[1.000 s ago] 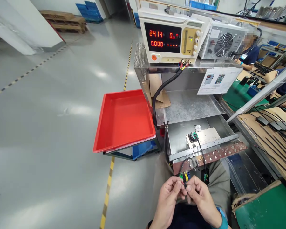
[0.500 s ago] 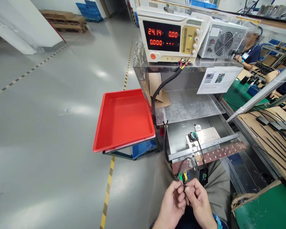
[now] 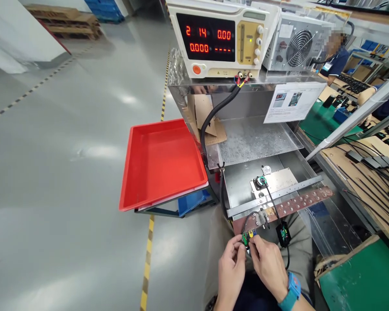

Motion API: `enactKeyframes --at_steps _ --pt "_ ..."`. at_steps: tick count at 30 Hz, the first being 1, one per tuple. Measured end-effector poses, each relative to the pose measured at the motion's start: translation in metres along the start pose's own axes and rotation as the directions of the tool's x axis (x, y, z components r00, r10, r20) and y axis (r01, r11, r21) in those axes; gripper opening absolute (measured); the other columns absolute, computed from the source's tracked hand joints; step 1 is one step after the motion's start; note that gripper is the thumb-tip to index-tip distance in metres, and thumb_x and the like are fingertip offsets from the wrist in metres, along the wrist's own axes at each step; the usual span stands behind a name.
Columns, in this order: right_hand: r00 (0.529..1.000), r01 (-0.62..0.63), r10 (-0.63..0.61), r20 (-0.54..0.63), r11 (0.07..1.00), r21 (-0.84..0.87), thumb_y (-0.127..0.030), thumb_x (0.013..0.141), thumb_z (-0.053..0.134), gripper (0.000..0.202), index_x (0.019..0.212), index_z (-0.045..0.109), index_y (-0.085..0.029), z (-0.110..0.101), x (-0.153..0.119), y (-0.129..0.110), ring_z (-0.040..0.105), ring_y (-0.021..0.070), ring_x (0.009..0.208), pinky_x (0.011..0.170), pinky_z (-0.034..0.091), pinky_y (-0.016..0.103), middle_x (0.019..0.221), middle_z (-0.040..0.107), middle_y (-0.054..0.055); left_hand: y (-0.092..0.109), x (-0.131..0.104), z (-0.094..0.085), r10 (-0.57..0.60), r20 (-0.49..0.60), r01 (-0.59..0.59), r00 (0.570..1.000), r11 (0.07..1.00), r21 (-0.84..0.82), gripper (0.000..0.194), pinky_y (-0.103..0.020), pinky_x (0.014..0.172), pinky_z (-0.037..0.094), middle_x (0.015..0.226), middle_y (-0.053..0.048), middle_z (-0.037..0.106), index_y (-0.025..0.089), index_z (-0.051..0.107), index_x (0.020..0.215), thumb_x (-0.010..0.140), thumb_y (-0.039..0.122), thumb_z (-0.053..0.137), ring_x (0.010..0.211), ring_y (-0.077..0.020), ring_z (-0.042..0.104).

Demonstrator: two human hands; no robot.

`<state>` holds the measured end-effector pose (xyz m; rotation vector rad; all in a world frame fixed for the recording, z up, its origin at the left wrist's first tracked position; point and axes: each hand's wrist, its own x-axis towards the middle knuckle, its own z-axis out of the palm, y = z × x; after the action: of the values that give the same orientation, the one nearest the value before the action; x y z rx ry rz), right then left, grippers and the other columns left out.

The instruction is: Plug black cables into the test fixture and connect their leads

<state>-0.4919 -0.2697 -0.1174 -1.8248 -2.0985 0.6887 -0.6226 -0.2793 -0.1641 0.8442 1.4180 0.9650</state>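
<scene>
- Where the two hands meet low in the view, just near of the copper-coloured strip (image 3: 288, 207), the left hand (image 3: 231, 270) and the right hand (image 3: 268, 268) pinch together on a small connector block (image 3: 249, 235) with green, yellow and blue parts; both sets of fingertips are closed on it from opposite sides
- the connector block sits at the fingertips, on the far side of both palms, and its short black lead (image 3: 248, 219) runs up and away to the strip; so its long axis lies roughly left to right, across the line of the fingers
- the right hand, with a teal wristband (image 3: 291, 287), lies over the block from the right; the left hand meets it from the left; neither looks clearly nearer
- a second black plug (image 3: 283, 233) hangs just right of the hands on its own cable (image 3: 272, 201), apart from both
- farther off stand the metal test fixture (image 3: 262, 172) and the power supply (image 3: 218, 39) with red digits; the red tray (image 3: 162, 162) lies to the left, well apart
</scene>
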Motion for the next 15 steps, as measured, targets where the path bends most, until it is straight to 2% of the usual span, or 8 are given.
enactKeyframes --at_steps 3,6,11,15 --pt "0.997 -0.037 0.037 0.061 0.999 0.009 -0.018 0.103 0.037 0.022 0.088 0.054 -0.019 -0.007 0.006 -0.002 0.062 0.0166 0.065 0.060 0.024 0.030 0.074 0.066 0.003 -0.001 -0.002 0.001 0.080 0.013 -0.081 0.997 0.976 0.201 0.037 -0.035 0.085 0.055 0.108 -0.011 0.075 0.020 0.063 0.119 0.095 0.047 0.053 0.095 -0.0236 0.072" --pt "0.992 -0.071 0.070 0.104 0.997 0.006 -0.016 0.100 0.040 0.019 0.086 0.054 -0.019 -0.012 0.011 -0.003 0.062 0.0165 0.065 0.059 0.022 0.030 0.074 0.067 0.003 0.001 -0.003 0.002 0.151 0.043 -0.156 0.988 0.904 0.397 0.033 -0.036 0.084 0.055 0.110 -0.010 0.075 0.022 0.064 0.118 0.098 0.042 0.048 0.097 -0.0246 0.073" --pt "0.984 -0.114 0.120 0.132 0.992 -0.052 -0.013 0.098 0.042 0.018 0.085 0.054 -0.019 -0.013 0.017 -0.005 0.065 0.0177 0.065 0.060 0.020 0.032 0.073 0.069 0.005 0.006 -0.004 0.002 0.271 0.132 -0.287 0.954 0.684 0.670 0.033 -0.033 0.076 0.055 0.119 -0.006 0.073 0.023 0.062 0.125 0.100 0.026 0.041 0.099 -0.0238 0.073" --pt "0.984 -0.122 0.131 0.118 0.990 -0.077 -0.014 0.097 0.043 0.018 0.085 0.056 -0.019 -0.012 0.020 -0.006 0.067 0.0195 0.068 0.060 0.020 0.033 0.076 0.072 0.006 0.005 -0.003 -0.001 0.332 0.173 -0.338 0.927 0.542 0.769 0.032 -0.032 0.072 0.055 0.118 -0.006 0.074 0.022 0.063 0.124 0.100 0.022 0.042 0.098 -0.0240 0.074"
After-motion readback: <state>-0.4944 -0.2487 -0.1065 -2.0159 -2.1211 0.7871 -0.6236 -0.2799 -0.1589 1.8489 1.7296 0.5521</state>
